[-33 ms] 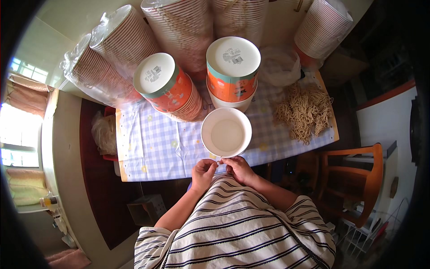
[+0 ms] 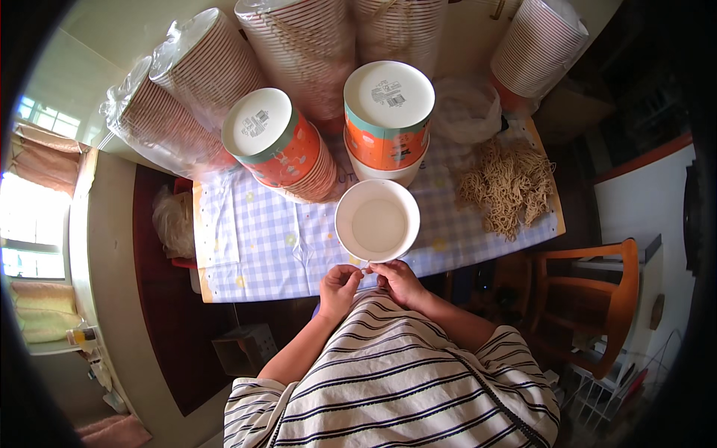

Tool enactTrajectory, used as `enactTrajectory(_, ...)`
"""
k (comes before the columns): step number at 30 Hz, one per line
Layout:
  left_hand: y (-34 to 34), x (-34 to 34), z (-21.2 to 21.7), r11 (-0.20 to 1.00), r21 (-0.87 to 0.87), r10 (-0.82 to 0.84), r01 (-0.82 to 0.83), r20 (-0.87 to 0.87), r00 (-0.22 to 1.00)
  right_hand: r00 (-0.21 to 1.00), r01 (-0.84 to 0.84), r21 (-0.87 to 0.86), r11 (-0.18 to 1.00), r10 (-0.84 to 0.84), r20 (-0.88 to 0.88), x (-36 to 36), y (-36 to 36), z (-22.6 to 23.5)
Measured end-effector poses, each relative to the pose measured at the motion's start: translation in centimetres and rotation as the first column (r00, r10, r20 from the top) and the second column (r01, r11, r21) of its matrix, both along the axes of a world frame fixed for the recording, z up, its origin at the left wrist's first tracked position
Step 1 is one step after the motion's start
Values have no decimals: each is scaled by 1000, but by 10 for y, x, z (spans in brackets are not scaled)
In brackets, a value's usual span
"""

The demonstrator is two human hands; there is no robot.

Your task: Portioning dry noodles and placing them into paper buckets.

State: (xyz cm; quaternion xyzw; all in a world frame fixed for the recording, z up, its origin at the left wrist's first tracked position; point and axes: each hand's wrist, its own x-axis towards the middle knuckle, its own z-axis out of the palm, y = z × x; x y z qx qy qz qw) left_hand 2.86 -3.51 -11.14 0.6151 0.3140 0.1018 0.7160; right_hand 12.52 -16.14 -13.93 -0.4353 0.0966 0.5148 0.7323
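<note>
A white-lined paper tub (image 2: 377, 220) stands mouth up at the table's front, and nothing shows inside it. Just below its near rim, my left hand (image 2: 340, 290) is closed in a pinch, thumb against fingertips. Close beside it on the right, my right hand (image 2: 397, 284) is closed too, its fingertips almost meeting the left ones. Whatever lies between the fingers is too small to make out. Behind the tub rises an upside-down orange and green tub stack (image 2: 387, 145). Left of that leans a second orange tub stack (image 2: 287, 160).
Tall plastic-wrapped stacks of tubs (image 2: 295, 52) line the table's back. A tangled heap of beige cords (image 2: 508, 187) lies on the right of the blue checked tablecloth (image 2: 261, 231). A clear plastic bag (image 2: 470, 112) sits behind it. A wooden chair (image 2: 590, 291) stands at the right.
</note>
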Motion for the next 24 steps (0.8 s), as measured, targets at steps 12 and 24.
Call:
enactTrajectory(12,1,7,7,971,194,-127,140,-79,989,990,11,-35,999,-5,144,-3,0,-8)
enactTrajectory(24,2,7,4,988,123,-73,92,-147,986,990,-10,-40,999,15,138,-1,-2,-9)
